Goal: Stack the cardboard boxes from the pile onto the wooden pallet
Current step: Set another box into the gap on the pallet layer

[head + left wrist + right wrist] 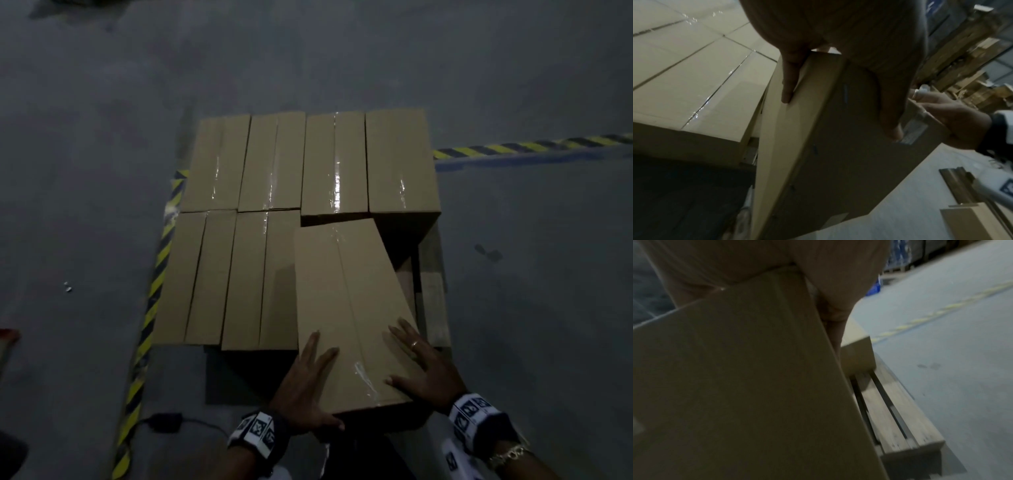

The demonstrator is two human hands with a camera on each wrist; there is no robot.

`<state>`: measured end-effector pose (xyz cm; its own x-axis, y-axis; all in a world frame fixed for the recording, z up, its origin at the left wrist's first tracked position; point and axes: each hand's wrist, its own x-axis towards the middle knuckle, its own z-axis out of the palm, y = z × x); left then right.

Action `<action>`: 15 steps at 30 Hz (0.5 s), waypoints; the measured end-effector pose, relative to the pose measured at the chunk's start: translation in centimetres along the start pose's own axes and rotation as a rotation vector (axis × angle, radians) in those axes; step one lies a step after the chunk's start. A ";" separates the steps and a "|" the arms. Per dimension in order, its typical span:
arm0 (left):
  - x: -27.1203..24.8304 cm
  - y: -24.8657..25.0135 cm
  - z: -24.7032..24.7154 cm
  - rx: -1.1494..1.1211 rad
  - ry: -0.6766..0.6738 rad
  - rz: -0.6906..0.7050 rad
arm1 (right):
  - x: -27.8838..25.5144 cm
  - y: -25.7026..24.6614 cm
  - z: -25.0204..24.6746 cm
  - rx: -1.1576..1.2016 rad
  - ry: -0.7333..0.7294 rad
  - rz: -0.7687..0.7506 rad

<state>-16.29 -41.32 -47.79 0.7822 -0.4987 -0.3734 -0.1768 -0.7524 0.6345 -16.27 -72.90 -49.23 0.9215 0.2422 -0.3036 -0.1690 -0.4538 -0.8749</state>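
Several taped cardboard boxes [274, 164] stand in two rows on the wooden pallet [433, 308], whose bare slats show at the front right. Both hands hold another cardboard box [342, 308] by its near end, tilted over that bare corner, its far end against the back row. My left hand [308, 383] has fingers spread on top and its thumb [885, 105] pressed on the end face. My right hand [424, 366] grips the near right corner. In the right wrist view the held box [746, 378] hangs beside the pallet slats [900, 410] and a placed box [857, 353].
Yellow-black hazard tape [150, 291] runs along the pallet's left side and a second strip [531, 149] runs off to the right. A black adaptor with a cable [164, 422] lies on the grey floor at the near left. Shelves of cardboard [972, 73] stand behind.
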 end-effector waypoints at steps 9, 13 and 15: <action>5.9 -10.7 5.8 0.078 -0.119 0.007 | 6.3 8.5 6.0 -0.022 0.002 0.081; 7.8 -15.7 8.3 0.091 -0.101 0.048 | 8.7 12.5 9.5 -0.070 0.039 0.073; 8.3 -17.9 9.7 0.110 -0.089 0.078 | 9.6 14.3 11.0 -0.084 0.036 0.046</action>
<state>-12.46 -36.15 -68.78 0.7084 -0.5900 -0.3874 -0.3034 -0.7502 0.5875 -13.64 -67.62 -68.81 0.9256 0.1892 -0.3277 -0.1828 -0.5348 -0.8250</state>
